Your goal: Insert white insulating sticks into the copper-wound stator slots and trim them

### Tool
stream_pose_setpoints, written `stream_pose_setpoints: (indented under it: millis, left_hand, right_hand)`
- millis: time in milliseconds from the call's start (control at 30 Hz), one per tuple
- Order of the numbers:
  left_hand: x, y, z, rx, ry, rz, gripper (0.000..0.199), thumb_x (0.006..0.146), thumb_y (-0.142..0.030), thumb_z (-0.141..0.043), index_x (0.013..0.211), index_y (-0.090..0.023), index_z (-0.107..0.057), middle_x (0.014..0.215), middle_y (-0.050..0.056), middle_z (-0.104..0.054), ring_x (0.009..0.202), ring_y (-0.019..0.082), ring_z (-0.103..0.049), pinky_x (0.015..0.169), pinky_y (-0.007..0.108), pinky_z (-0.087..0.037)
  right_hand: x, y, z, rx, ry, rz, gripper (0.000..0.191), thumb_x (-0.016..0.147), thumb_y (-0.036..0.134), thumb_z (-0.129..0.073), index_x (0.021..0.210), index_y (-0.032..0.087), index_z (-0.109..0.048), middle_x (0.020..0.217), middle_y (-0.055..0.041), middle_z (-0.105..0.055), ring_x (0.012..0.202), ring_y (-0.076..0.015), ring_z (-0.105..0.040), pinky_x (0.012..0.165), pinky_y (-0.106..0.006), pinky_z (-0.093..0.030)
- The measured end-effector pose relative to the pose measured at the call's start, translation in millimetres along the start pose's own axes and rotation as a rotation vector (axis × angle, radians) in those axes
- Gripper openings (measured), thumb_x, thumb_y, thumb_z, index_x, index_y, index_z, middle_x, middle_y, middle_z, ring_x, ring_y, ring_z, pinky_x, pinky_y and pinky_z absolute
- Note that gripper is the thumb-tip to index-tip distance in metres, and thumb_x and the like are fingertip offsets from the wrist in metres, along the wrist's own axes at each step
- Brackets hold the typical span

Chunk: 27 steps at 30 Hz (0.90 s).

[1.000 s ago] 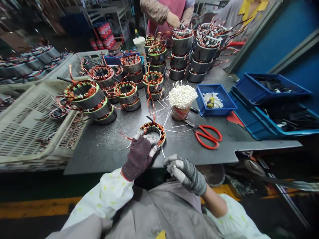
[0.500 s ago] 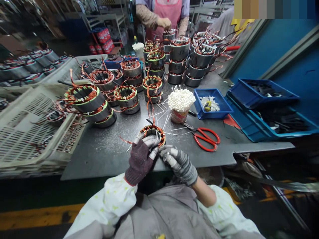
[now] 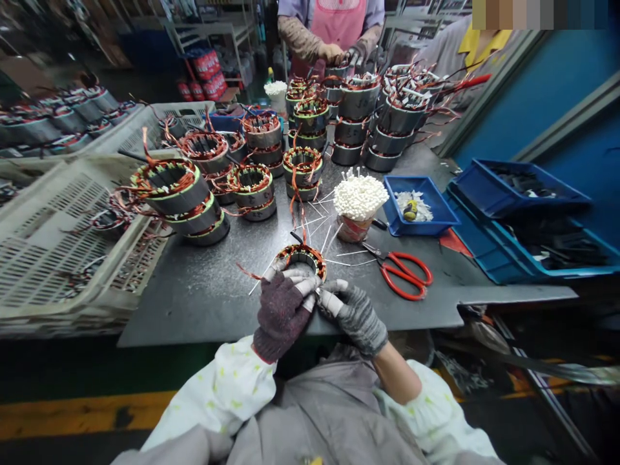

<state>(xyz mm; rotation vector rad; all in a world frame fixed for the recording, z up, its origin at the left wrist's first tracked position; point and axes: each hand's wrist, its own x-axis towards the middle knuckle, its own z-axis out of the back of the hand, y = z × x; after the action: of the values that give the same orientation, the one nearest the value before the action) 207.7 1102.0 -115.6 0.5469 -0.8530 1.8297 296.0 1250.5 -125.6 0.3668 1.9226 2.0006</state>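
Note:
A motor stator wound with copper wire lies on the metal table near its front edge. My left hand, in a dark maroon glove with pale-wrapped fingertips, grips the stator's near left side. My right hand, in a grey striped glove, is at the stator's near right rim, fingers pinched together. Whatever lies between those fingertips is too small to make out. Thin white ties lie scattered behind the stator. Red-handled scissors rest to the right.
A cup of white-tipped ties stands behind the stator. Blue bins sit to the right, and stacked stators at the left and back. A white plastic crate borders the table's left. Opposite, a co-worker in a pink apron handles another stator.
The view has shifted slightly. My left fingers have come out of the stator's opening onto its near rim; my right hand stays beside it. The co-worker's second hand has come up to their stator.

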Motion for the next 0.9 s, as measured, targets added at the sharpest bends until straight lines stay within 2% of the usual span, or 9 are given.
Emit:
stream_pose_setpoints:
  millis: [133,300,500,633,767,833,900]
  left_hand:
    - [-1,-2,3.5,0.003,0.003,-0.016,0.029,0.090,-0.015,-0.063,0.118,-0.023,-0.064,0.107,0.003,-0.076,0.111,0.021,-0.068,0.113,0.047,-0.039]
    - [-3,1,2.1,0.029,0.027,-0.012,0.031,0.092,-0.015,-0.061,0.122,-0.024,-0.064,0.110,0.003,-0.076,0.114,0.021,-0.068,0.111,0.046,-0.041]
    - [-4,0,1.3,0.042,0.046,-0.006,0.033,0.093,-0.016,-0.058,0.124,-0.025,-0.064,0.112,0.004,-0.076,0.115,0.022,-0.067,0.112,0.048,-0.040]
    - [-4,-1,3.5,0.014,0.016,-0.025,0.031,0.091,-0.017,-0.062,0.121,-0.024,-0.063,0.110,0.003,-0.076,0.115,0.022,-0.067,0.111,0.047,-0.041]
    - [-3,3,4.6,0.009,0.041,-0.040,0.025,0.093,-0.020,-0.060,0.117,-0.026,-0.066,0.109,0.002,-0.076,0.115,0.021,-0.067,0.108,0.045,-0.043]
    - [-3,3,3.8,0.003,0.042,-0.024,0.025,0.093,-0.021,-0.059,0.116,-0.025,-0.067,0.110,0.003,-0.076,0.116,0.022,-0.066,0.106,0.045,-0.043]
    - [-1,2,2.2,-0.009,0.021,0.011,0.024,0.092,-0.022,-0.059,0.113,-0.025,-0.068,0.113,0.003,-0.075,0.117,0.022,-0.065,0.105,0.045,-0.043]
  right_hand:
    - [10,-2,2,-0.069,0.019,-0.006,0.022,0.073,0.044,-0.070,0.073,0.021,-0.069,0.068,-0.0020,-0.070,0.062,-0.0167,-0.060,0.061,-0.030,-0.052]
    - [1,0,11,-0.067,0.007,0.039,0.020,0.075,0.041,-0.070,0.070,0.022,-0.067,0.066,-0.0009,-0.070,0.060,-0.0153,-0.059,0.060,-0.028,-0.051]
    - [6,-5,5,-0.135,0.022,0.084,0.019,0.079,0.039,-0.068,0.071,0.022,-0.067,0.068,-0.0013,-0.071,0.062,-0.0161,-0.062,0.062,-0.028,-0.054]
    - [11,-10,10,-0.319,0.005,0.292,0.016,0.087,0.035,-0.064,0.084,0.023,-0.075,0.078,-0.0044,-0.075,0.070,-0.0186,-0.066,0.070,-0.031,-0.054]
    - [11,-3,17,-0.639,0.081,0.573,0.022,0.096,0.036,-0.057,0.099,0.025,-0.076,0.092,-0.0076,-0.074,0.082,-0.0207,-0.066,0.076,-0.034,-0.051]
    - [10,1,16,-0.742,0.078,0.635,0.026,0.097,0.035,-0.054,0.091,0.024,-0.076,0.086,-0.0084,-0.072,0.077,-0.0217,-0.064,0.073,-0.036,-0.049]
    - [7,2,16,-0.693,-0.002,0.635,0.025,0.093,0.036,-0.057,0.079,0.025,-0.075,0.077,-0.0087,-0.069,0.072,-0.0237,-0.062,0.071,-0.040,-0.049]
